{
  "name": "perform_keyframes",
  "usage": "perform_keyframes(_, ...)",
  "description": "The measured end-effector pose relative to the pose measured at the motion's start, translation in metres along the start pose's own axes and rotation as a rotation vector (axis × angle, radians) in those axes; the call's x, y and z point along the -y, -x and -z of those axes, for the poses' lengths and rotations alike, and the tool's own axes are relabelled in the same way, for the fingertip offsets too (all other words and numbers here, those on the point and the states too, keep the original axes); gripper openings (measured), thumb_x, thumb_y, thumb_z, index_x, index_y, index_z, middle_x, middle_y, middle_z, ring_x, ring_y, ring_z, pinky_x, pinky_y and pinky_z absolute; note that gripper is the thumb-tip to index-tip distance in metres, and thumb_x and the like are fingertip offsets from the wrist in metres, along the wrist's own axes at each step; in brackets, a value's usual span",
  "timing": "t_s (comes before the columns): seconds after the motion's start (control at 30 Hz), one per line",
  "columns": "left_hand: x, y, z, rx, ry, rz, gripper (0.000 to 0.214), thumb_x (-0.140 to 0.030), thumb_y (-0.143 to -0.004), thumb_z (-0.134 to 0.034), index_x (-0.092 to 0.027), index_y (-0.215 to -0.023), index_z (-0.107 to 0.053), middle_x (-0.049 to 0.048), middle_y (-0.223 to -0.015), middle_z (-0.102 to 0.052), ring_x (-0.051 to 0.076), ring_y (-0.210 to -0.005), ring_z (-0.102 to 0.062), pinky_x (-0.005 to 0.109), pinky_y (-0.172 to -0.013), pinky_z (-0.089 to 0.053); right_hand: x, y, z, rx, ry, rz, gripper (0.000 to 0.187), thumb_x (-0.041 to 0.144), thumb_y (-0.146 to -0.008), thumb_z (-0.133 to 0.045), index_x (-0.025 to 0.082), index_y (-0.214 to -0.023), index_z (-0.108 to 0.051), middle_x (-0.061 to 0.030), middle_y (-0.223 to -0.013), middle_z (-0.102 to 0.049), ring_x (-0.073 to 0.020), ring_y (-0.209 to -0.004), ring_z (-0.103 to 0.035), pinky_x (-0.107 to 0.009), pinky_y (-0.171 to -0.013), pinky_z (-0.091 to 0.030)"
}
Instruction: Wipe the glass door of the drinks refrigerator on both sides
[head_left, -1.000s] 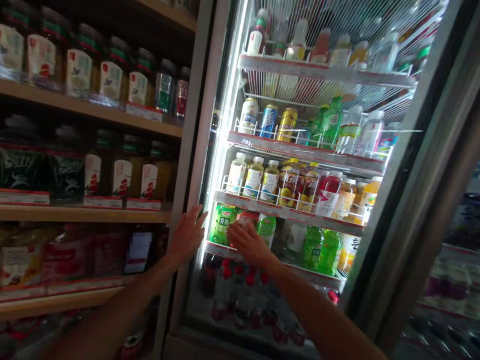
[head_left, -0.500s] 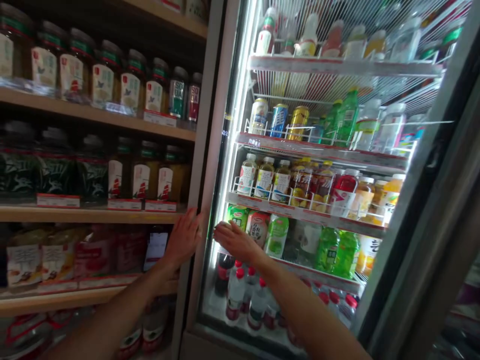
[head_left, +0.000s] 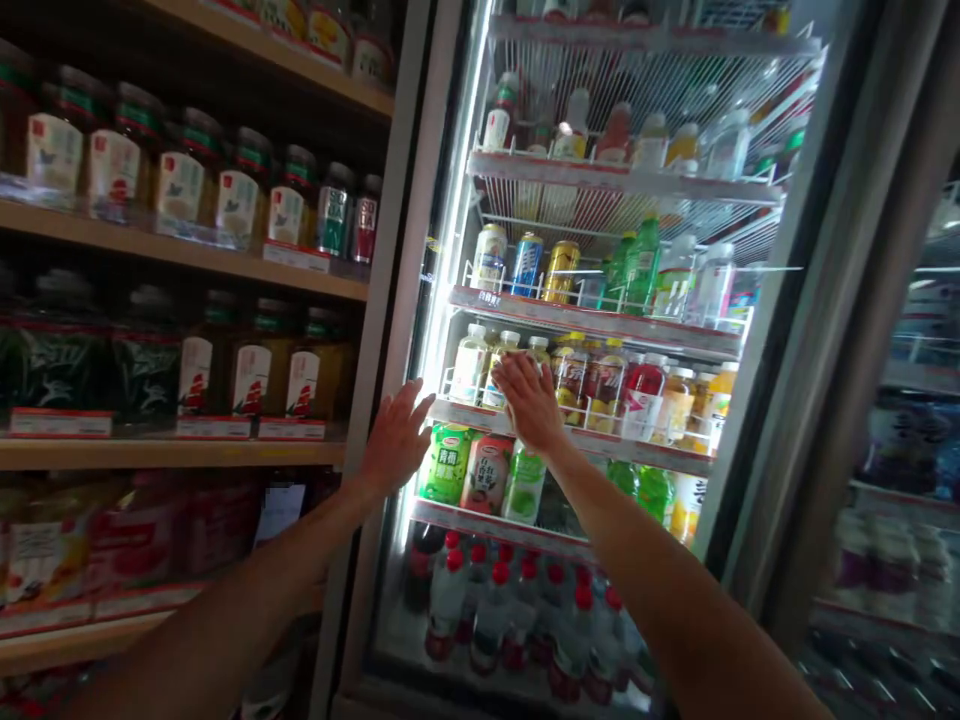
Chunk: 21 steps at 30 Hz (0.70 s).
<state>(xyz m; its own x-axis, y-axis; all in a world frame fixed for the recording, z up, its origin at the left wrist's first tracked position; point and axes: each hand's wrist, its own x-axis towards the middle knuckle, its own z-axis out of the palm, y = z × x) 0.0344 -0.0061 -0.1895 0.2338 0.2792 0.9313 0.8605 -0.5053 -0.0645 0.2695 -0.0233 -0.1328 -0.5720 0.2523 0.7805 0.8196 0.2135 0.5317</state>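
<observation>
In the head view my left hand (head_left: 394,437) is held up by the left frame of a lit drinks fridge, fingers spread and holding nothing. I cannot tell if it touches the frame (head_left: 409,180). Farther right, my right hand (head_left: 531,402) is raised with stretched fingers in front of the fridge's bottle shelf, partly covering some white-capped bottles (head_left: 471,364). Whether it touches anything there is unclear. Below it stand a green drink bottle (head_left: 446,465) and a red-labelled one (head_left: 486,475). Dark tea bottles (head_left: 574,378) and a red drink (head_left: 643,392) sit right of the hand.
Wooden shelves (head_left: 172,455) with rows of bottles line the left side. A phone-like lit screen (head_left: 280,512) shows near my left forearm. Red-capped bottles (head_left: 491,615) fill the fridge bottom. Cans (head_left: 527,264) stand higher up. A thick metal upright (head_left: 832,300) borders the right side.
My right hand has moved up and right, from the fridge's left edge to the white-capped bottles. My left hand has risen slightly and spread its fingers. The view has shifted, showing more fridge on the right.
</observation>
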Motion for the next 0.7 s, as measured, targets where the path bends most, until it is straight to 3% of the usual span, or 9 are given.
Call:
perform_keyframes(0.17,-0.028,-0.031,0.000,-0.024,0.034,-0.042,0.046,-0.023,-0.088,-0.038,-0.017,-0.133,-0.039,0.0130,-0.147,-0.031,0.026,-0.137,-0.025,0.048,-0.109,-0.025,-0.029,0.039,0.015,0.108,-0.028,0.391,0.046,0.017,-0.086,-0.047,0.023,-0.132,-0.045,-0.0047,-0.139,-0.047,-0.0193,-0.138,-0.025,-0.047,-0.114,-0.017)
perform_keyframes(0.23,-0.037,-0.042,-0.001,-0.038,0.047,-0.047,0.046,-0.023,-0.087,-0.039,-0.017,-0.133,-0.038,0.0122,-0.147,-0.031,0.025,-0.138,-0.023,0.047,-0.109,-0.024,-0.049,0.042,0.024,0.071,0.017,0.286,0.047,0.017,-0.086,-0.046,0.024,-0.132,-0.045,-0.0047,-0.140,-0.045,-0.0199,-0.138,-0.023,-0.048,-0.114,-0.015)
perform_keyframes(0.3,-0.046,-0.053,-0.003,-0.059,0.056,-0.050,0.046,-0.024,-0.088,-0.039,-0.017,-0.133,-0.038,0.0124,-0.147,-0.030,0.025,-0.139,-0.022,0.047,-0.110,-0.022,-0.071,0.039,0.036,-0.007,0.087,0.026,0.050,0.016,-0.086,-0.044,0.022,-0.135,-0.042,-0.0076,-0.145,-0.038,-0.0226,-0.140,-0.019,-0.052,-0.112,-0.014)
perform_keyframes(0.37,-0.055,-0.063,-0.005,-0.083,0.062,-0.059,0.047,-0.025,-0.088,-0.038,-0.017,-0.135,-0.036,0.0129,-0.148,-0.029,0.025,-0.139,-0.020,0.047,-0.110,-0.021,-0.087,0.040,0.046,-0.044,0.131,-0.122,0.052,0.015,-0.085,-0.043,0.020,-0.136,-0.039,-0.0096,-0.147,-0.033,-0.0240,-0.141,-0.015,-0.053,-0.112,-0.015)
perform_keyframes(0.4,-0.059,-0.068,-0.007,-0.095,0.065,-0.067,0.048,-0.026,-0.088,-0.038,-0.017,-0.135,-0.036,0.0129,-0.148,-0.029,0.024,-0.139,-0.019,0.047,-0.110,-0.021,-0.092,0.045,0.050,-0.033,0.137,-0.107,0.052,0.014,-0.085,-0.043,0.020,-0.136,-0.040,-0.0095,-0.147,-0.033,-0.0237,-0.141,-0.013,-0.053,-0.111,-0.016)
perform_keyframes(0.53,-0.071,-0.087,-0.011,-0.141,0.064,-0.056,0.047,-0.030,-0.088,-0.040,-0.017,-0.134,-0.038,0.0131,-0.148,-0.029,0.025,-0.139,-0.021,0.047,-0.111,-0.019,-0.104,0.078,0.061,0.104,0.125,0.219,0.049,0.015,-0.084,-0.045,0.024,-0.132,-0.045,-0.0044,-0.142,-0.043,-0.0198,-0.141,-0.015,-0.047,-0.113,-0.018)
perform_keyframes(0.57,-0.073,-0.091,-0.012,-0.154,0.065,-0.029,0.047,-0.032,-0.089,-0.040,-0.017,-0.133,-0.039,0.0137,-0.148,-0.029,0.026,-0.139,-0.021,0.048,-0.111,-0.018,-0.110,0.085,0.063,0.104,0.142,0.219,0.048,0.015,-0.085,-0.044,0.025,-0.132,-0.045,-0.0039,-0.141,-0.044,-0.0196,-0.140,-0.017,-0.047,-0.113,-0.019)
perform_keyframes(0.63,-0.074,-0.097,-0.017,-0.191,0.079,0.046,0.048,-0.035,-0.090,-0.038,-0.016,-0.134,-0.039,0.0148,-0.148,-0.028,0.027,-0.139,-0.020,0.050,-0.110,-0.016,-0.127,0.092,0.069,0.012,0.208,0.035,0.047,0.016,-0.087,-0.041,0.023,-0.133,-0.045,-0.0064,-0.142,-0.042,-0.0215,-0.140,-0.019,-0.049,-0.111,-0.021)
perform_keyframes(0.7,-0.073,-0.100,-0.024,-0.231,0.110,0.122,0.051,-0.037,-0.090,-0.036,-0.016,-0.137,-0.036,0.0151,-0.149,-0.026,0.028,-0.139,-0.019,0.052,-0.110,-0.016,-0.144,0.093,0.073,-0.166,0.275,-0.272,0.047,0.018,-0.088,-0.037,0.020,-0.135,-0.042,-0.0115,-0.144,-0.038,-0.0249,-0.139,-0.019,-0.053,-0.108,-0.025)
